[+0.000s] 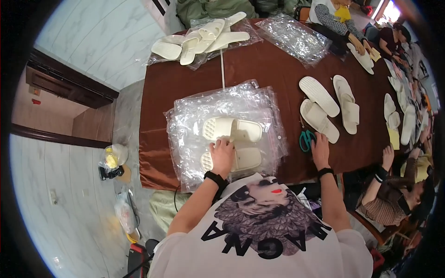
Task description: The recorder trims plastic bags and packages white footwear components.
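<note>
Two cream slippers lie side by side on a stack of clear plastic bags, the far slipper (249, 131) and the near slipper (249, 159). My left hand (222, 156) covers the strap area of the near slipper, its fingers curled over the edge between the two. My right hand (321, 152) rests on the table, fingers somewhat apart, just beside the green-handled scissors (306, 140). The scissors' blades are hard to make out. The clear plastic bags (185, 125) lie flat beneath the slippers.
Loose cream slippers (320, 96) lie beyond my right hand. More slippers (211, 36) lie on plastic at the far left, near another bag pile (296, 39). A brown cloth (155, 153) covers the table. Co-workers sit along its right side, one with a hand (388, 156) near yellow paper.
</note>
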A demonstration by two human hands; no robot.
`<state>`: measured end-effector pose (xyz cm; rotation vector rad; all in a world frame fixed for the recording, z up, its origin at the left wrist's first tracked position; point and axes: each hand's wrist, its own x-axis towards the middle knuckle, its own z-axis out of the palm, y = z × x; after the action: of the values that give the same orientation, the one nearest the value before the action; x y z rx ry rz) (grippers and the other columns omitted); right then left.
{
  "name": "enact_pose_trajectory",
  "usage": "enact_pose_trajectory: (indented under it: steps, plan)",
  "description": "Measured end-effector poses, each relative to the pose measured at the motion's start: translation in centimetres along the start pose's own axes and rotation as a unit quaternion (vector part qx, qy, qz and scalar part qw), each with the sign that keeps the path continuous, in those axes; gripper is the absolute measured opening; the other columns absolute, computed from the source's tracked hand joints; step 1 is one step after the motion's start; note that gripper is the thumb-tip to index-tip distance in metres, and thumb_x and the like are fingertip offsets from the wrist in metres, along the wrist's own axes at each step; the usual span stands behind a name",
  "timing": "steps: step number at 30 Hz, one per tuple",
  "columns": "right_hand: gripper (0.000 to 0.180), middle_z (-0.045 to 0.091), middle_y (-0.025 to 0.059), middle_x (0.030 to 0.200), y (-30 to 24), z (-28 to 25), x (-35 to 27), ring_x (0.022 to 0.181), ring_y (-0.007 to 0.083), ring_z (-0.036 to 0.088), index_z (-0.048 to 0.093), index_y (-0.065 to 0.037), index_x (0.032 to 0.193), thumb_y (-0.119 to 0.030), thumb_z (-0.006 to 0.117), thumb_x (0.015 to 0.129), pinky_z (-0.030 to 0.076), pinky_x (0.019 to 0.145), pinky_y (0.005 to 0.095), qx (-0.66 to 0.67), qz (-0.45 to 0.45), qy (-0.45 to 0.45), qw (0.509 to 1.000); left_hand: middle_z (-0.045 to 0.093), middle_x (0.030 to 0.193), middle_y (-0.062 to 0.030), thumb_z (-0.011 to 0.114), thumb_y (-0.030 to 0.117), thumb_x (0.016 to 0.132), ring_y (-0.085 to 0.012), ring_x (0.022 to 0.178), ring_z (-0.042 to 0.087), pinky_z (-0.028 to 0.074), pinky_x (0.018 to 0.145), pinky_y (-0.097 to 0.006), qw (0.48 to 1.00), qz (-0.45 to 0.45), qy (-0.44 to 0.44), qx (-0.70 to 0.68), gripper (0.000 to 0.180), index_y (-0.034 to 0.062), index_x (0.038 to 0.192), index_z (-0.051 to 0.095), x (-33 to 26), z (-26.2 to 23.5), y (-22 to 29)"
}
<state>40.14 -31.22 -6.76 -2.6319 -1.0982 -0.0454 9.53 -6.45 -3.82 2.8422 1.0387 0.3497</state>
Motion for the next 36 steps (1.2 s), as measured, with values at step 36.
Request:
enact_pose_trajectory:
  steps: [36]
  plan:
    - [0.047,0.057,-0.001,0.082,-21.2,-4.1,2.2,0.07,0.0079,0.054,0.057,-0.007,0.119,-0.046,0.059,0.094,0.045,0.059,0.0247,0.498,0.019,-0.623,0.603,0.064,0.083,-0.0018,0.066,0.017,0.083,-0.0231,0.089,0.058,0.039,0.084,-0.041,0.99,-0.021,0.081,-0.115,0.005,0.0123,0.084,0.066,-1.4,-4.3,-1.1]
